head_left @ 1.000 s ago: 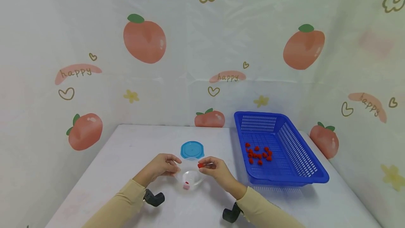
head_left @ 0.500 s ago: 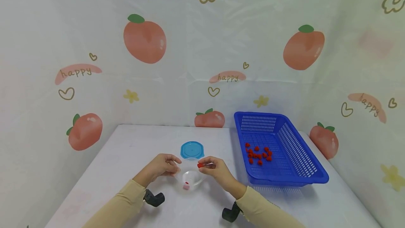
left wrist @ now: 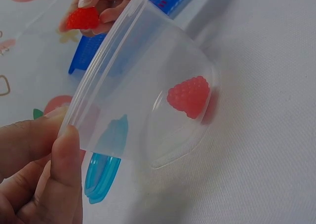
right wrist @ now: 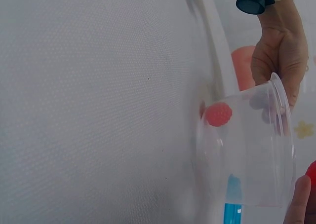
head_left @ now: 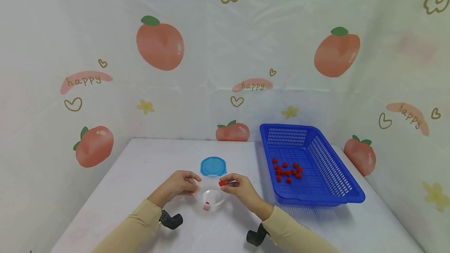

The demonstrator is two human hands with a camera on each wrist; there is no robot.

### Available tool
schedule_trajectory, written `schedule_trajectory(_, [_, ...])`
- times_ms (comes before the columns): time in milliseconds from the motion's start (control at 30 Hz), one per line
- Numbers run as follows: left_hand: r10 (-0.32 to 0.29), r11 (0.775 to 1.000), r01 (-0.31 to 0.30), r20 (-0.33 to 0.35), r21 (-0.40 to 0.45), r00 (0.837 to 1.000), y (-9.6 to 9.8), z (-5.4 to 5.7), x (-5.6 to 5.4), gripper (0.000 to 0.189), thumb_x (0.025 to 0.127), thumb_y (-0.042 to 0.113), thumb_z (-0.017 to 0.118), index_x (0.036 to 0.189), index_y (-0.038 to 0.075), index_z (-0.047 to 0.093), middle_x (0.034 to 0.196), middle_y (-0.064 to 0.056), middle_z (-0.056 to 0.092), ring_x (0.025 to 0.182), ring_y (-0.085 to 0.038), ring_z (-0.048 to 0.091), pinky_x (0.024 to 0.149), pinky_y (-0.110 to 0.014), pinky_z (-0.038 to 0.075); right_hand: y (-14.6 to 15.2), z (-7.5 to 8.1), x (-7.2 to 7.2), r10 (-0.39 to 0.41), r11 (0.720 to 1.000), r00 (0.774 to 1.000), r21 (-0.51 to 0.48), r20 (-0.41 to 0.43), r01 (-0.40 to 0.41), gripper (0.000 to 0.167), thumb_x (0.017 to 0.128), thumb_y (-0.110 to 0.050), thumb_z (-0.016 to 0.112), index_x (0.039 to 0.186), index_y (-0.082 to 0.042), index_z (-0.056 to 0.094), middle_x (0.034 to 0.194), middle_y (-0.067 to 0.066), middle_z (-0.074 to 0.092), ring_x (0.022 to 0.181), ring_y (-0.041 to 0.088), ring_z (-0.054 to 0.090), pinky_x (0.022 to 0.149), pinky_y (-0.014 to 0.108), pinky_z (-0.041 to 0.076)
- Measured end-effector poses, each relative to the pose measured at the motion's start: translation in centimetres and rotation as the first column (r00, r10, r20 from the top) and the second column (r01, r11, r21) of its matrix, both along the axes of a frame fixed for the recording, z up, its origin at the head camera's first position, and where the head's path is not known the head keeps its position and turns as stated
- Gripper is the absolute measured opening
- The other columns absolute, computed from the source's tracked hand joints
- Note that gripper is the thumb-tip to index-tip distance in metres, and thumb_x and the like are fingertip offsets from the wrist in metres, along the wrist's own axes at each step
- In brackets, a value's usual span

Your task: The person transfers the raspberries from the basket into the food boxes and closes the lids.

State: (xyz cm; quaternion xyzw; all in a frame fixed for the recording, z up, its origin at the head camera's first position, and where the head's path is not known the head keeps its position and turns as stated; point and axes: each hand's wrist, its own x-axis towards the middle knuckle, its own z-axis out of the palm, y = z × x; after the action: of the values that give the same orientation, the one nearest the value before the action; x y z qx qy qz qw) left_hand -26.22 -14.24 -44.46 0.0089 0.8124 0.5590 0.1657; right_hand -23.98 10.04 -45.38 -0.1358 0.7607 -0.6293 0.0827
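Note:
A clear plastic container [left wrist: 133,86] stands on the white table between my hands. One red raspberry [left wrist: 190,96] lies on its bottom, seen through the wall in both wrist views. My left hand [head_left: 178,186] pinches the container's rim between thumb and fingers at the left side. Over the opposite side of the rim, my right hand [head_left: 242,190] pinches a second raspberry [left wrist: 83,18] between thumb and fingertips. Just behind the container lies a blue lid [head_left: 213,166], flat on the table.
At the right stands a blue plastic basket [head_left: 327,159] with several red raspberries [head_left: 288,173] gathered in its left part. A patterned cloth wall [head_left: 197,104] rises at the table's back edge. Black wrist cameras [head_left: 171,220] hang below both wrists.
Almost nothing differs: both hands, the container and the lid keep their places, and the right hand's raspberry shifts only very slightly left.

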Motion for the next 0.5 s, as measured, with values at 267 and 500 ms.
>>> schedule_trajectory(267, [-0.002,1.0,0.002,0.002,0.001,1.0,-0.09,-0.05,0.0,0.029,0.081,0.002,0.072,0.109,-0.003,0.065,0.082,-0.009,0.064,0.068,-0.018,0.063,0.067,-0.03,0.059,-0.06,0.2,0.2,0.003,1.0,1.0,-0.001,0.004,-0.003,0.03,0.087,-0.008,0.07,0.114,0.005,0.064,0.11,0.016,0.065,0.091,0.015,0.063,0.085,0.029,0.056])
schedule_trajectory(500, [-0.011,1.0,0.011,0.0,0.011,1.0,-0.15,-0.1,-0.06,0.029,0.082,0.002,0.072,0.11,-0.003,0.064,0.082,-0.009,0.064,0.068,-0.018,0.063,0.067,-0.031,0.059,-0.13,0.22,0.27,-0.006,1.0,1.0,0.007,-0.002,0.006,0.032,0.087,-0.008,0.07,0.114,0.007,0.063,0.104,0.016,0.064,0.085,0.013,0.062,0.081,0.024,0.055])
